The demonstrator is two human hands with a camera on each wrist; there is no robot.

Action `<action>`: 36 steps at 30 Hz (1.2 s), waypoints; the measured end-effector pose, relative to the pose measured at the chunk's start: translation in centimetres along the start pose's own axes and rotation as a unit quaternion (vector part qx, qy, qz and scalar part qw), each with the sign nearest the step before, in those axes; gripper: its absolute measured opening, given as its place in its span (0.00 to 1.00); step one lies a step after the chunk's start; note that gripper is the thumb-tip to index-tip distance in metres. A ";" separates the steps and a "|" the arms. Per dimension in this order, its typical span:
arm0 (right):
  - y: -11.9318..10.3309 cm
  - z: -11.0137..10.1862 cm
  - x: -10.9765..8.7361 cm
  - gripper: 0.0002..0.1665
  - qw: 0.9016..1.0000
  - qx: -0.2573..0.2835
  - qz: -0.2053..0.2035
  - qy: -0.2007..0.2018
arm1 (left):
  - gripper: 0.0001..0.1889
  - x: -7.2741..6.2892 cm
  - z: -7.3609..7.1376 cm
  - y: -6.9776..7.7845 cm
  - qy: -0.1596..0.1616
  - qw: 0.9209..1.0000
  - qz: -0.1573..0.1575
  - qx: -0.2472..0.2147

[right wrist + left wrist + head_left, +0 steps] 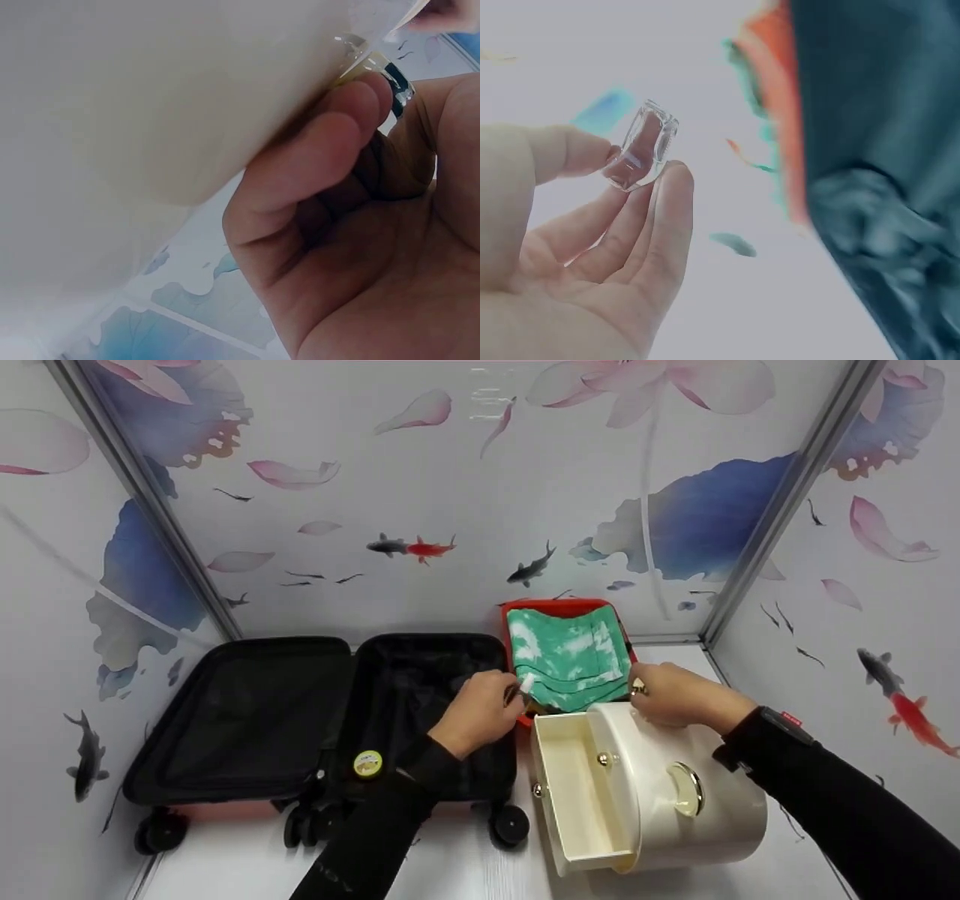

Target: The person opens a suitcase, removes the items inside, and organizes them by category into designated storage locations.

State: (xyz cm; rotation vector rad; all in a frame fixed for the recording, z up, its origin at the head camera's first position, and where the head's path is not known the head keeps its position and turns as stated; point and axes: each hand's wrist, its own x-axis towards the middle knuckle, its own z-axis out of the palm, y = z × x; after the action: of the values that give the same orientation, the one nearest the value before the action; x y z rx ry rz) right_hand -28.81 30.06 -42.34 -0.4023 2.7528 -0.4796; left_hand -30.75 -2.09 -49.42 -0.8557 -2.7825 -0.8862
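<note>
My left hand (pixel 480 711) is over the right half of the suitcase, near the red tray. Thumb and fingertips pinch a small clear block-shaped item (pixel 640 150), like a tiny glass bottle; fingers show through it. My right hand (pixel 667 695) is at the far side of a cream drawer cabinet (pixel 701 750), fingers curled. Between its thumb and fingertips sits a shiny gold piece (pixel 397 90), partly hidden; I cannot tell whether it belongs to the cabinet. An open drawer (pixel 585 795) with a gold knob (pixel 538 790) sticks out leftward from the cabinet.
An open black suitcase (pixel 255 720) lies at left, its wheels toward me. In its right half rests a round yellow-rimmed tin (pixel 367 764). Folded green-and-white cloth (pixel 570 652) lies in a red tray (pixel 626 634) by the back wall. Printed panels enclose the table.
</note>
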 end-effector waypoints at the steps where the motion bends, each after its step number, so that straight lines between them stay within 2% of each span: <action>1: 0.0 0.0 0.0 0.17 1.000 0.001 0.000 0.000 | 0.07 -0.2 -0.3 0.9 0.001 1.000 0.014 -0.016; 5: -0.1 0.1 0.1 0.18 1.000 0.006 0.004 -0.002 | 0.07 -0.9 -0.2 4.0 -0.027 0.996 0.076 -0.045; 7: -0.1 0.2 0.2 0.18 1.000 0.006 0.005 -0.002 | 0.07 -1.4 0.4 5.0 -0.043 0.994 0.090 -0.045; 15: 0.0 0.3 0.2 0.17 1.000 -0.001 -0.004 0.003 | 0.06 -2.6 4.0 6.1 -0.057 0.992 0.112 0.029; 20: 0.1 0.2 0.1 0.18 1.000 0.000 -0.005 0.002 | 0.10 -3.1 5.7 6.8 -0.060 0.989 0.103 0.087; 23: 0.0 0.2 0.1 0.17 1.000 -0.008 -0.015 0.008 | 0.09 -3.3 6.3 7.3 -0.067 0.985 0.100 0.126; 25: 0.1 0.2 0.1 0.16 1.000 -0.016 -0.021 0.015 | 0.08 -3.4 6.8 7.5 -0.081 0.979 0.106 0.154; 29: 0.2 0.3 0.1 0.15 1.000 -0.015 -0.018 0.017 | 0.13 -3.4 7.7 8.0 -0.118 0.969 0.116 0.182; 32: 0.2 0.3 0.1 0.15 1.000 -0.015 -0.015 0.016 | 0.17 -3.2 8.4 8.3 -0.139 0.965 0.105 0.194; 36: 0.2 0.3 0.1 0.14 1.000 -0.015 -0.019 0.017 | 0.15 -2.8 9.2 8.6 -0.152 0.961 0.077 0.216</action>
State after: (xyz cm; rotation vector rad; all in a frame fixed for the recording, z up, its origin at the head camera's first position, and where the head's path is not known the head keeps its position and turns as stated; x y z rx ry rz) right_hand -28.85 30.13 -42.71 -0.4590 2.7930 -0.4580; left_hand -23.06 7.50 -53.44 -1.1822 -2.9277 -0.1142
